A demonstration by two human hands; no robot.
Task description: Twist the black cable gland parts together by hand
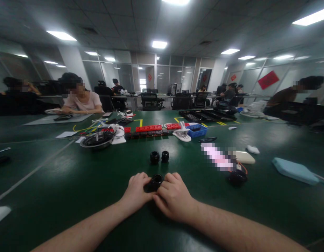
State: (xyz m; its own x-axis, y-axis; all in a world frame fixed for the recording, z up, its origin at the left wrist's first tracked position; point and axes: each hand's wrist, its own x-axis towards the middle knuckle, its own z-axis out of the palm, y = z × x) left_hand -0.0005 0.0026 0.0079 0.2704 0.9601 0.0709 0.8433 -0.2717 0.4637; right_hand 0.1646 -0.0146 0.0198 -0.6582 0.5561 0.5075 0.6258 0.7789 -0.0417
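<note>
Between my two hands, close to the table's near side, is a glossy black cylindrical part (pixel 157 179) with a round opening on top. My left hand (pixel 137 189) closes around its left side, thumb and fingers against it. From the right, my right hand (pixel 175 196) grips the same part with curled fingers. My fingers hide its lower portion, so its full shape cannot be made out. Just beyond my hands, two similar black parts with round openings stand upright side by side, a larger one (pixel 154 157) and a smaller one (pixel 165 156).
Across the green table (pixel 99 182) runs a row of red-topped modules (pixel 148 128). Near it are a metal bowl (pixel 96 141), a white clip stand (pixel 182 133) and a blue bin (pixel 197 131). A light blue case (pixel 295 170) lies right. A person (pixel 83 99) sits at the far left.
</note>
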